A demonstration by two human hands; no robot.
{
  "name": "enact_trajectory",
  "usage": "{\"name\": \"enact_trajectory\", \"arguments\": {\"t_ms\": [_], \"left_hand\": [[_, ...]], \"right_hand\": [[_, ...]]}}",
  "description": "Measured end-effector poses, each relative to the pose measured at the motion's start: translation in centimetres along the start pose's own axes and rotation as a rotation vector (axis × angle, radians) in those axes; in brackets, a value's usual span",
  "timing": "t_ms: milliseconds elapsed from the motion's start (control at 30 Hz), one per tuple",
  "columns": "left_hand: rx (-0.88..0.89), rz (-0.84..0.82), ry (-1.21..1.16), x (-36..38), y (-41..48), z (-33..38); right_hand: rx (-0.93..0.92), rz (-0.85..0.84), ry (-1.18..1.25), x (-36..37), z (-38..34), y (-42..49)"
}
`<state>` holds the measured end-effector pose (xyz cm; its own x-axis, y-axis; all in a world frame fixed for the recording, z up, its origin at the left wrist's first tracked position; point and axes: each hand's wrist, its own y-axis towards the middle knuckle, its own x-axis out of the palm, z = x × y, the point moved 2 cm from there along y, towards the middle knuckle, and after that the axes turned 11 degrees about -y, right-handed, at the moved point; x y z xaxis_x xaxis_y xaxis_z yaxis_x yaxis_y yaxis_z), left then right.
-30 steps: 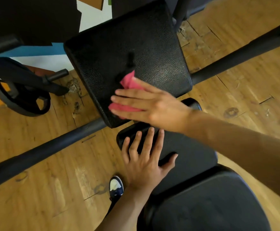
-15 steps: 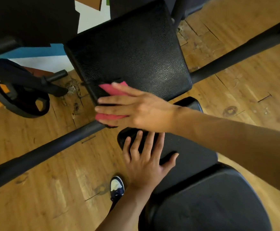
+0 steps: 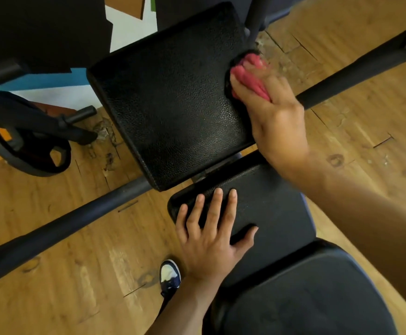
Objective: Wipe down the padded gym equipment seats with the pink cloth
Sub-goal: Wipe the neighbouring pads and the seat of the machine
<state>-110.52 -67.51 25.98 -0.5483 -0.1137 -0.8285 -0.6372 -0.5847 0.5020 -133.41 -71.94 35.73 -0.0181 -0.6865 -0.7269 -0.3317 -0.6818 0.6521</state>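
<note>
Currently: right hand (image 3: 273,110) clutching pink cloth (image 3: 250,76) at upper pad (image 3: 173,100) edge, left hand (image 3: 211,240) flat, fingers spread, on lower pad (image 3: 276,209); advised: firm overlapping strokes, edges included.

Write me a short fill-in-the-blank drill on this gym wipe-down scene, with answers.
1. The right hand grips a ____ cloth.
2. The cloth sits at the square pad's ____ edge.
3. The left hand rests ____ on the narrow pad.
4. The floor is made of ____.

Answers: pink; right; flat; wood
</note>
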Motion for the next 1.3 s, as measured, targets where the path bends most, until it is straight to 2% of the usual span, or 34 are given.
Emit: {"name": "enact_trajectory", "arguments": {"t_ms": [167,367,433,600,733,867,933,1067,1133,1300], "left_hand": [[0.011,-0.018,0.019,0.2,0.1,0.1],[0.024,-0.045,0.020,0.1,-0.1,-0.1],[0.028,-0.046,0.015,0.1,0.0,-0.1],[0.001,-0.091,0.004,-0.7,0.5,0.1],[-0.013,-0.155,-0.074,-1.6,1.5,1.4],[0.170,-0.259,-0.089,-0.6,4.7,2.4],[0.257,-0.282,-0.056,0.1,5.6,1.9],[0.280,-0.256,-0.011,0.4,5.1,2.0],[0.273,-0.251,0.020,0.6,5.1,2.4],[0.292,-0.256,0.048,0.4,5.1,2.4]], "right_hand": [[-0.031,-0.090,0.045,-1.2,-0.2,-5.9],[0.075,-0.003,0.016,2.4,-0.3,5.0],[0.110,-0.003,0.018,2.3,-0.5,5.2],[0.080,-0.133,0.056,-1.0,-0.8,-3.8],[0.016,-0.217,0.049,-0.5,-0.1,-1.5],[0.068,-0.177,0.089,1.3,-0.1,4.2],[0.102,-0.212,0.100,0.8,0.1,2.4],[0.153,-0.266,0.166,-1.2,0.7,-4.3],[0.152,-0.256,0.235,-0.4,0.9,-2.7],[0.188,-0.229,0.334,2.2,0.9,9.2]]}}
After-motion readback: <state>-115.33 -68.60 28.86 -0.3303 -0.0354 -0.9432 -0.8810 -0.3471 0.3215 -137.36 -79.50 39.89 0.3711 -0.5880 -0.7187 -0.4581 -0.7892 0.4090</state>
